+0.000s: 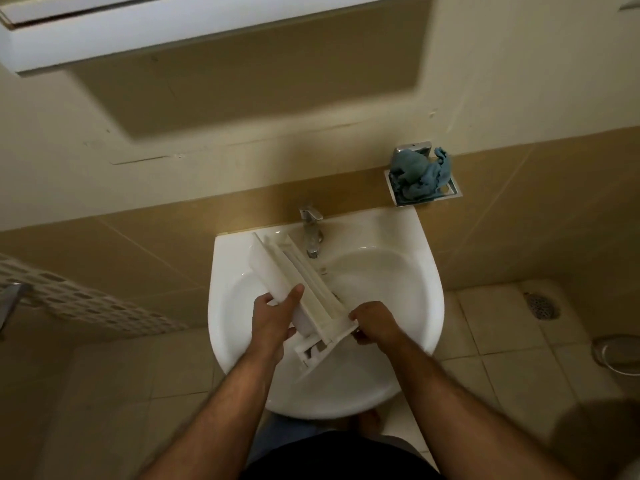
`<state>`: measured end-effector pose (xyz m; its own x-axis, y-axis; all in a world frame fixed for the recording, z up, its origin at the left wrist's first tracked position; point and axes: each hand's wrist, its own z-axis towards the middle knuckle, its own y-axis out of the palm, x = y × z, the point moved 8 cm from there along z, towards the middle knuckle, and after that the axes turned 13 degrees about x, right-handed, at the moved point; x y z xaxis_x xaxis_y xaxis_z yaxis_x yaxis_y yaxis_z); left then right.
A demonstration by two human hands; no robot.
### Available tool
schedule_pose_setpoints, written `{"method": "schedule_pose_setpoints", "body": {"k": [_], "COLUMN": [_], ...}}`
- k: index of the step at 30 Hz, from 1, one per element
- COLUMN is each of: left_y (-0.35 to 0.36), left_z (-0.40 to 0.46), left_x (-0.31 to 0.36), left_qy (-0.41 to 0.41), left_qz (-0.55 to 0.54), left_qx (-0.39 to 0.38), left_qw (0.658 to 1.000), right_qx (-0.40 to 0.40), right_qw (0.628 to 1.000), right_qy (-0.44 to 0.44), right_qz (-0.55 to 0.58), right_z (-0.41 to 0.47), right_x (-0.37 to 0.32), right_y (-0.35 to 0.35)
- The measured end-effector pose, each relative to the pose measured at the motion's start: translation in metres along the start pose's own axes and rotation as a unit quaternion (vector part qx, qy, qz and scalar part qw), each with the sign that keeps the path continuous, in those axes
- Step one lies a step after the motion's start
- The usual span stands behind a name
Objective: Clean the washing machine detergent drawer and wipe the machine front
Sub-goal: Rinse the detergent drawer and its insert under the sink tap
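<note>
A long white detergent drawer point(294, 275) lies tilted over the white wash basin point(408, 282), its far end near the tap point(311, 233) and its front panel toward me. My left hand point(273, 317) grips the drawer's left side, thumb on top. My right hand point(374, 323) pinches the near right corner by the front panel. A crumpled blue cloth point(420, 178) sits in the metal soap holder point(450, 192) on the wall to the right of the tap. No water runs from the tap.
A white cabinet point(173, 26) hangs on the wall above the basin. A perforated white basket point(79, 296) stands at the left. Tiled floor with a round drain point(541, 305) lies at the right, and a metal ring fixture point(616, 351) sits at the right edge.
</note>
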<state>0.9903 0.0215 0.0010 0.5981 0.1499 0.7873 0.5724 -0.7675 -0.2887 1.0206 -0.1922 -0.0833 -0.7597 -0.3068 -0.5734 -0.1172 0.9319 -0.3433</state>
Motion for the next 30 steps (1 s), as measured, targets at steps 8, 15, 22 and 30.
{"method": "schedule_pose_setpoints", "body": {"k": [8, 15, 22, 30], "left_y": [0.013, 0.027, 0.031, 0.023], "left_z": [0.004, -0.002, 0.001, 0.001], "left_x": [0.021, 0.041, 0.047, 0.037], "left_qy": [0.043, 0.094, 0.107, 0.079], "left_qz": [0.099, 0.190, 0.224, 0.178], "left_qx": [0.059, 0.076, 0.080, 0.061], "left_qw": [0.992, 0.974, 0.965, 0.979], "right_qx": [-0.061, -0.133, -0.166, -0.147], "right_qw": [0.996, 0.985, 0.976, 0.984], "right_qy": [0.059, 0.084, 0.096, 0.077], "right_qz": [0.036, 0.074, 0.098, 0.071], "right_z": [0.000, 0.000, -0.007, -0.008], "right_x": [0.009, 0.013, 0.016, 0.012], "right_y": [0.014, 0.028, 0.036, 0.029]}}
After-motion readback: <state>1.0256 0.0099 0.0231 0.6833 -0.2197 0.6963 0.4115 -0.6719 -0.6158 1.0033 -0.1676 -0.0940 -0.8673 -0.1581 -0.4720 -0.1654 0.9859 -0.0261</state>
